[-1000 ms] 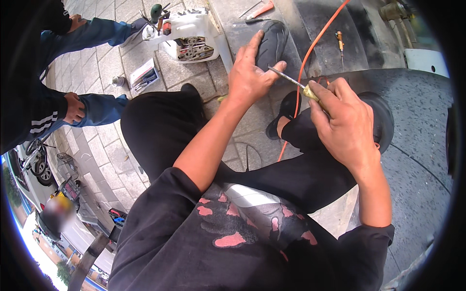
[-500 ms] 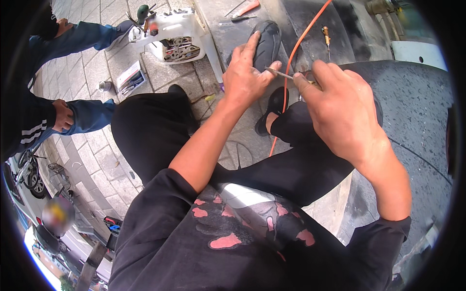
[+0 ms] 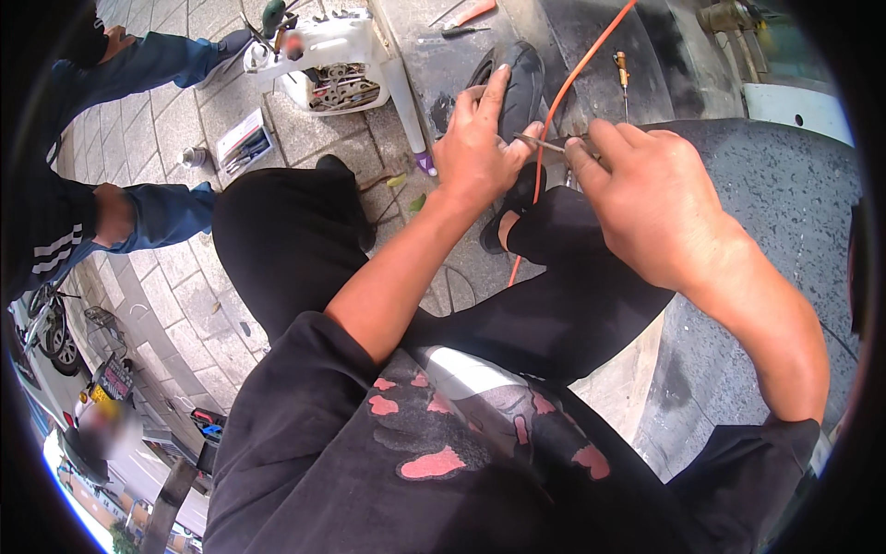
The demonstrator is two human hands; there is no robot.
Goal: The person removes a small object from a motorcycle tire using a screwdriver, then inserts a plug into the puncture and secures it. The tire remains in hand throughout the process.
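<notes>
A small black tyre (image 3: 527,78) with a treaded face stands on its edge in front of me. My left hand (image 3: 484,143) grips its near side, forefinger stretched along the tread and thumb pointing right. In my closed right hand (image 3: 651,198) is a thin metal rod-like tool (image 3: 543,144). Its tip reaches the left thumb beside the tyre; whether it touches the rubber I cannot tell. The tool's handle end is hidden inside my fist. An orange hose (image 3: 580,76) runs just right of the tyre and passes behind the tool.
A cut-open white plastic container (image 3: 365,42) holding metal parts and tools stands at the far left. Nearby are a box of tools (image 3: 245,143) and a can (image 3: 193,158). An awl (image 3: 622,69) and an orange-handled tool (image 3: 475,13) lie beyond. Another person's legs (image 3: 157,212) are at left.
My left hand and the tyre have shifted slightly right and down, the tyre turning to show its side opening. The right forearm has swung outward; the tool's tip stays near the left thumb.
</notes>
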